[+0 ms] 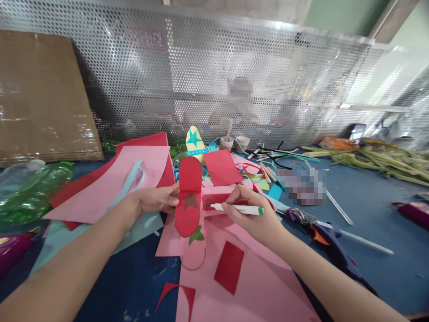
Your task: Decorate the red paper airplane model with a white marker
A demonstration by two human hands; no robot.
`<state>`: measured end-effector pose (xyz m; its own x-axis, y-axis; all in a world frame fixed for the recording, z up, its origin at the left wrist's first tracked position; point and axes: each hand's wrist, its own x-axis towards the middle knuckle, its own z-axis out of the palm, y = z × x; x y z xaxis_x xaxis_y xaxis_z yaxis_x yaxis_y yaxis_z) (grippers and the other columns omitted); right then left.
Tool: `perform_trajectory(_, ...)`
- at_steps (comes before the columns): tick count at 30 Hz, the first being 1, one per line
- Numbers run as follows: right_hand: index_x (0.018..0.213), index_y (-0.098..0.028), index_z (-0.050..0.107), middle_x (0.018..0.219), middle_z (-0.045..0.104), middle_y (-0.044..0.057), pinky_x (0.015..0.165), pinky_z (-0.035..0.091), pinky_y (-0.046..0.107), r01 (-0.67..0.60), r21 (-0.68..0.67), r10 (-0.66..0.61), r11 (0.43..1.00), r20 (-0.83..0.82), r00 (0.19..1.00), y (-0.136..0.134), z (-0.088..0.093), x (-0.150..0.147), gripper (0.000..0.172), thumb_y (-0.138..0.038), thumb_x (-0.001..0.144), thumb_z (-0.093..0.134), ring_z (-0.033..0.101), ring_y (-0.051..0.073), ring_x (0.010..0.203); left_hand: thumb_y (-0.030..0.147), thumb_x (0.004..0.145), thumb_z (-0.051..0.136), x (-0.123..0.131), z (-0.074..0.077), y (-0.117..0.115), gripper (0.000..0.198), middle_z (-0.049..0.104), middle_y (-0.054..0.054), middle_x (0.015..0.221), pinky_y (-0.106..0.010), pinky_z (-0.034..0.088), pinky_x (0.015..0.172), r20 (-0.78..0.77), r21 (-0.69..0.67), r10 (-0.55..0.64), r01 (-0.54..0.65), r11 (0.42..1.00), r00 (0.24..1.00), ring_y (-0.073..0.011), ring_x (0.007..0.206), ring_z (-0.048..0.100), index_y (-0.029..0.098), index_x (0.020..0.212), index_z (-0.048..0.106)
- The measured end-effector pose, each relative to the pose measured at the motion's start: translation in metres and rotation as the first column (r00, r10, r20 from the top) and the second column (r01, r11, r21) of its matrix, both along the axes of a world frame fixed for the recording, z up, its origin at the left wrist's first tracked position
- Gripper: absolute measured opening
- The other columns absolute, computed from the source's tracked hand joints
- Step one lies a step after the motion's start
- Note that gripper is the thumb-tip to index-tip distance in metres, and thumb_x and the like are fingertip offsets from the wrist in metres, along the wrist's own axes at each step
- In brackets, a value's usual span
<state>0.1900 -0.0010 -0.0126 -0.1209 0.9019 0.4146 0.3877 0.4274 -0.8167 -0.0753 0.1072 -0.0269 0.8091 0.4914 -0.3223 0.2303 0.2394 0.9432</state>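
My left hand (157, 199) pinches the left edge of a red folded paper cutout (188, 201) with rounded ends, a dark star on it and a green leaf at its lower tip. My right hand (250, 210) is closed on a white marker with a green cap (239, 208). The marker's tip points left and touches a small red paper rectangle (217, 200) lying on pink paper (248, 277). Both hands are over the middle of the blue table (368, 214).
Red and pink sheets (134, 179) lie left, green plastic bottles (30, 190) far left, cardboard (40, 98) against the mesh screen. A glue gun (331, 243), sticks, straws and green leaves (385, 158) lie right. A yellow cutout with a teal star (194, 141) stands behind. A person sits beyond the mesh.
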Motion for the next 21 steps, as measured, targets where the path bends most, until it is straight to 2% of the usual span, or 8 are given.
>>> perform_trajectory(4, 0.065, -0.021, 0.045, 0.06, 0.049, -0.004, 0.053, 0.034, 0.023, 0.006, 0.012, -0.006, 1.0, -0.003, 1.0, 0.0005, -0.001, 0.0002, 0.018, -0.021, 0.076, 0.059, 0.042, 0.01, 0.055, 0.05, 0.062, 0.079, -0.0009, -0.0014, 0.0019, 0.094, 0.053, -0.007, 0.132, -0.028, 0.05, 0.077, -0.011, 0.012, -0.019, 0.02, 1.0, 1.0, -0.0277, 0.114, 0.055, 0.034, 0.141, 0.029)
perform_trajectory(10, 0.064, -0.02, 0.045, 0.06, 0.049, -0.004, 0.053, 0.034, 0.023, -0.001, 0.01, 0.0, 1.0, 0.009, 1.0, 0.0007, -0.0009, 0.0002, 0.018, -0.02, 0.076, 0.059, 0.042, 0.01, 0.055, 0.047, 0.064, 0.078, -0.0015, -0.0021, 0.0024, 0.099, 0.053, -0.008, 0.131, -0.028, 0.048, 0.076, 0.009, 0.002, -0.029, 0.029, 1.0, 1.0, -0.0268, 0.113, 0.055, 0.033, 0.144, 0.021)
perform_trajectory(17, 0.065, -0.02, 0.046, 0.059, 0.048, -0.004, 0.052, 0.034, 0.023, -0.004, 0.016, 0.004, 1.0, -0.008, 1.0, 0.0005, -0.0001, 0.0, 0.018, -0.02, 0.076, 0.059, 0.042, 0.01, 0.055, 0.046, 0.065, 0.078, -0.0009, 0.0009, -0.0005, 0.092, 0.056, -0.006, 0.126, -0.028, 0.048, 0.077, 0.008, -0.016, 0.004, -0.003, 1.0, 1.0, -0.024, 0.107, 0.057, 0.029, 0.141, 0.028)
perform_trajectory(21, 0.065, -0.02, 0.045, 0.06, 0.047, -0.004, 0.052, 0.033, 0.023, 0.011, 0.019, -0.011, 1.0, -0.022, 1.0, 0.0006, -0.0011, 0.0, 0.019, -0.021, 0.077, 0.06, 0.041, 0.009, 0.055, 0.044, 0.064, 0.079, -0.0005, 0.0002, 0.0005, 0.095, 0.058, -0.006, 0.123, -0.028, 0.048, 0.077, 0.016, -0.022, 0.006, -0.006, 1.0, 1.0, -0.0235, 0.106, 0.057, 0.03, 0.142, 0.026)
